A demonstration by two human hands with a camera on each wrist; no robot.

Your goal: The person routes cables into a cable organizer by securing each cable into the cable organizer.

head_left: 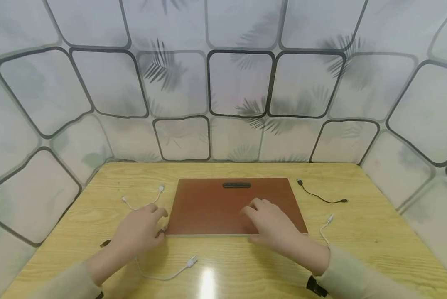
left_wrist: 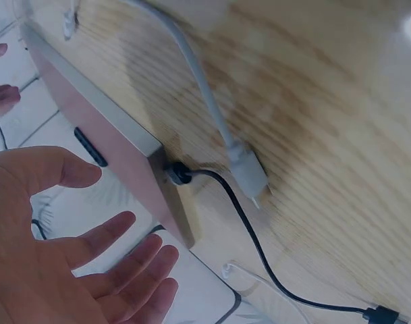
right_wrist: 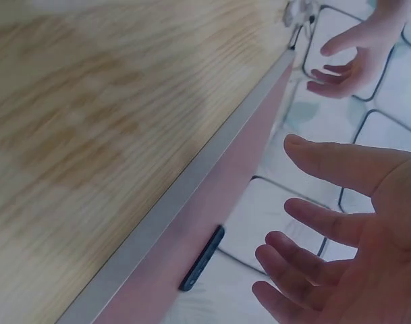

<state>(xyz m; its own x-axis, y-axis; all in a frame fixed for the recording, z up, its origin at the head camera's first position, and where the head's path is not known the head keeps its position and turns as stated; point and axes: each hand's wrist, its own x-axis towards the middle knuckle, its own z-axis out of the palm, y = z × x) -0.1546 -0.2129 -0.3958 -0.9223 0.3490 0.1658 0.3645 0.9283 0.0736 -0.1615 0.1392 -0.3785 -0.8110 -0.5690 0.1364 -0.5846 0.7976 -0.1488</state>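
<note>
A flat reddish-brown panel-like device (head_left: 212,211) with a pale front edge and a dark strip (head_left: 236,185) lies on the table. My left hand (head_left: 143,228) hovers by its front left corner, fingers loosely bent and apart, with nothing in them. A black cable (left_wrist: 242,216) has one plug (left_wrist: 179,173) at the device's left side; whether it is fully inserted I cannot tell. My right hand (head_left: 272,226) is over the front edge, right of the middle. In the right wrist view its fingers (right_wrist: 326,223) are spread and hold nothing.
White cables lie near the left hand: one behind it (head_left: 156,199), one in front (head_left: 165,278). To the right are a black cable (head_left: 322,198) and another white cable (head_left: 323,228). A patterned curtain (head_left: 242,137) surrounds the wooden table (head_left: 223,270).
</note>
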